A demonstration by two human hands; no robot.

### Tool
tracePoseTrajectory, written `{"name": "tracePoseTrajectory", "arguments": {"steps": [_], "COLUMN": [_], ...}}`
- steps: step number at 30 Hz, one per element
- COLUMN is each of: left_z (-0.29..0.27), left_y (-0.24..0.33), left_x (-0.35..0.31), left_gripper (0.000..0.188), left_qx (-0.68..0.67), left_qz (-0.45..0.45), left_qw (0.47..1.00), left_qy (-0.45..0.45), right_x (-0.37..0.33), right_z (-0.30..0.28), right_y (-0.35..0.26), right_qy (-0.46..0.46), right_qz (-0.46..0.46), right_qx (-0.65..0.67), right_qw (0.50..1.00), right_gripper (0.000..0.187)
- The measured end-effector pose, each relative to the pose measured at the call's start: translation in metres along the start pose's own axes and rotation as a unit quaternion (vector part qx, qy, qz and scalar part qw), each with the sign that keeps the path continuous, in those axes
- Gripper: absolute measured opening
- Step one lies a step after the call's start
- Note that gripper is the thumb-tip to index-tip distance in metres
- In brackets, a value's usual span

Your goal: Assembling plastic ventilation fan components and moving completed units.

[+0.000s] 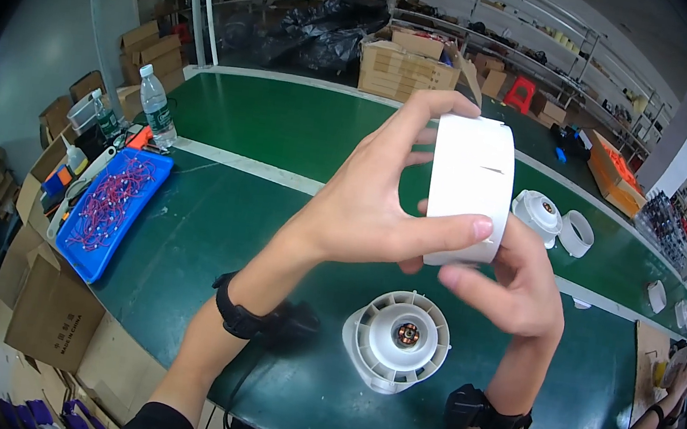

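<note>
Item under inspection: a white ring (471,187), raised above the green table (213,228) and standing roughly on edge, its smooth outer band toward me. My left hand (366,204) grips it, thumb pressed across the lower band and index finger over the top edge. My right hand (527,293) is half curled at the lower right edge; its thumb sits just below the ring, and I cannot tell whether its hidden fingers bear weight.

Handling assessment: I judge the ring light, probably thin moulded plastic, stiff around its rim. The glossy band is likely to be slippery under dry fingers. A short slit shows in the upper part of the band; I rate this the weak spot, liable to flex or crack if squeezed. Preferred hold: opposite edges, fingertips spread, pressure kept off the slit.

Surroundings: a white housing (357,336) with a copper-wound core (407,334) rests on the table below, apart from the ring. A second housing (531,214) lies farther right, just beside a loose ring (565,236).
</note>
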State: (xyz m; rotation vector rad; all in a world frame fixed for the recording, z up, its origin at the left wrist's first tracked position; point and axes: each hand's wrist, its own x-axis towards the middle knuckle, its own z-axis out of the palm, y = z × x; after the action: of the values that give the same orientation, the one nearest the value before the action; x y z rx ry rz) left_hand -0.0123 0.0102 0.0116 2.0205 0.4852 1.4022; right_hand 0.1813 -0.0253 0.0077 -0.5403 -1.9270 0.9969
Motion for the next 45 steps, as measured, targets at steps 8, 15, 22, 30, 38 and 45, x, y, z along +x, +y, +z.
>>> {"name": "tracePoseTrajectory", "arguments": {"steps": [8,15,22,30,38,45], "left_z": [0.003,-0.014,-0.001,-0.002,0.003,0.001], "left_y": [-0.005,-0.002,-0.009,0.002,-0.003,-0.002], "left_x": [0.0,0.003,0.001,-0.002,0.0,0.001], "left_gripper": [0.049,0.049,0.063,0.082,0.046,0.041], "left_qx": [-0.035,-0.03,0.036,-0.058,0.024,0.032], "left_qz": [0.02,0.001,0.089,-0.02,0.061,0.042], "left_qw": [0.999,0.999,0.994,0.997,0.993,0.998], "left_qy": [0.007,-0.039,0.054,0.035,0.101,0.046], "right_x": [0.0,0.004,0.008,0.013,0.013,0.01], "right_z": [0.002,0.003,0.0,0.01,0.013,0.01], "right_y": [0.001,0.002,0.013,0.02,0.016,0.022], "right_qy": [0.009,0.049,0.054,0.035,0.029,0.036], "right_qz": [0.041,0.073,-0.088,-0.167,-0.099,-0.046], "right_qx": [0.029,0.006,-0.113,-0.142,-0.128,-0.062], "right_qw": [0.999,0.996,0.988,0.975,0.986,0.996], "right_gripper": [0.02,0.017,0.018,0.014,0.013,0.01]}}
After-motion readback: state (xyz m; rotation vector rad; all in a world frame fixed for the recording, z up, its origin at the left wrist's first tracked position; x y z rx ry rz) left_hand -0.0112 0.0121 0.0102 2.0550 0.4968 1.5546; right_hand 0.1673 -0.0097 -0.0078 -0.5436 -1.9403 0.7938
